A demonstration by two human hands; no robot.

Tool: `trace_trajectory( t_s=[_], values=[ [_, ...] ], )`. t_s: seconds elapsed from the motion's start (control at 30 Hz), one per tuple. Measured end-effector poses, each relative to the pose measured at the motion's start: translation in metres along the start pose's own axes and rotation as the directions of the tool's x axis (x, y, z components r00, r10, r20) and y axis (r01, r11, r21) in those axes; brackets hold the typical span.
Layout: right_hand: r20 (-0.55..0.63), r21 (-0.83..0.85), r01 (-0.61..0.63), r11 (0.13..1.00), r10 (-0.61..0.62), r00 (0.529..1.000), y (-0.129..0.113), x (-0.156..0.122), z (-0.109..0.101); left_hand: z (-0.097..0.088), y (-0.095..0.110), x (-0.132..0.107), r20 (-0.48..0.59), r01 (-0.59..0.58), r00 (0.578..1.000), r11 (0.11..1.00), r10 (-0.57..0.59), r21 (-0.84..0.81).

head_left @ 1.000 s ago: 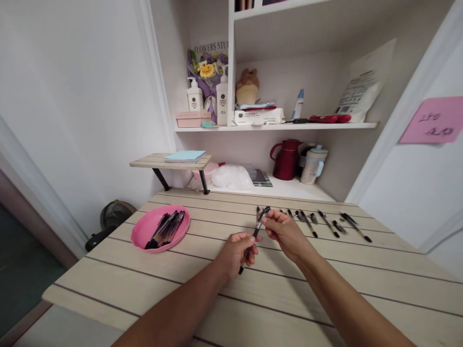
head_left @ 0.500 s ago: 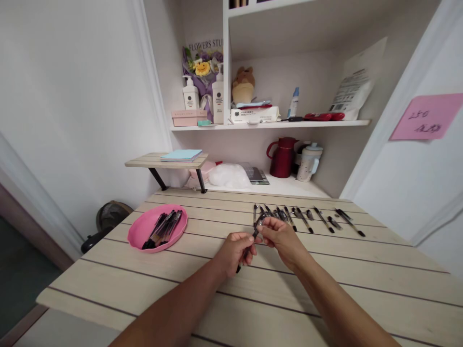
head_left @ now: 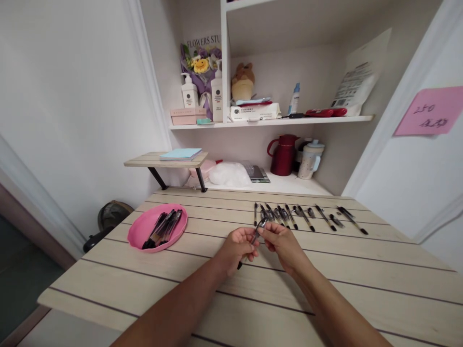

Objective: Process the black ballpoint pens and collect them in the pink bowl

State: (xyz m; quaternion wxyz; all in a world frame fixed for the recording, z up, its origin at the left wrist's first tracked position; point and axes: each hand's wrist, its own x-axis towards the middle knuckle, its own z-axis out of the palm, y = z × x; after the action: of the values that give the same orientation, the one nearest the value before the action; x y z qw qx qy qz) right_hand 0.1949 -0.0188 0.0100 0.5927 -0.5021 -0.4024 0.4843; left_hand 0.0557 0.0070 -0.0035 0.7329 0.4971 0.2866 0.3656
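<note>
A pen [head_left: 240, 265] slants between my two hands above the table, its dark lower end sticking out below the fingers. My left hand [head_left: 238, 248] is closed around its barrel. The fingers of my right hand [head_left: 278, 239] pinch near the pen's upper end, where a shiny clear and dark piece shows; whether it is a separate cap I cannot tell. Just beyond, several black pens [head_left: 306, 218] lie spread in a row, with small dark and clear pieces among them. To the left, a pink tray [head_left: 134, 234] holds a bundle of black pens [head_left: 166, 227].
The slatted wooden table [head_left: 202, 217] carries a small raised shelf [head_left: 141, 161] with blue paper [head_left: 181, 153] on it. Behind stand a red jug [head_left: 284, 155] and a pale tumbler [head_left: 310, 161]. Pump bottles [head_left: 189, 92] and a plush toy [head_left: 243, 83] sit on the shelf above.
My hands stay together on the pen, with a small shift of the fingers. The shiny piece at its upper end shows more clearly now. The camera view has moved slightly.
</note>
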Motion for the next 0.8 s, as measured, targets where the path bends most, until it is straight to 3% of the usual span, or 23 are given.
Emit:
trace_trajectory(
  t_s=[0.23, 0.6, 0.8],
  values=[
    [-0.024, 0.024, 0.001, 1.0, 0.0, 1.0, 0.014, 0.006, -0.011, -0.005, -0.004, 0.001, -0.101, 0.101, 0.992, 0.97, -0.08, 0.22],
    [0.001, 0.013, -0.028, 1.0, 0.028, 1.0, 0.018, 0.006, -0.011, 0.0, -0.009, 0.002, -0.211, 0.031, 0.976, 0.941, 0.044, 0.337],
    [0.0, 0.052, -0.034, 0.998, 0.034, 0.999, 0.018, 0.004, -0.007, -0.001, -0.013, 0.003, -0.222, -0.076, 0.951, 0.86, 0.215, 0.505]
  ],
)
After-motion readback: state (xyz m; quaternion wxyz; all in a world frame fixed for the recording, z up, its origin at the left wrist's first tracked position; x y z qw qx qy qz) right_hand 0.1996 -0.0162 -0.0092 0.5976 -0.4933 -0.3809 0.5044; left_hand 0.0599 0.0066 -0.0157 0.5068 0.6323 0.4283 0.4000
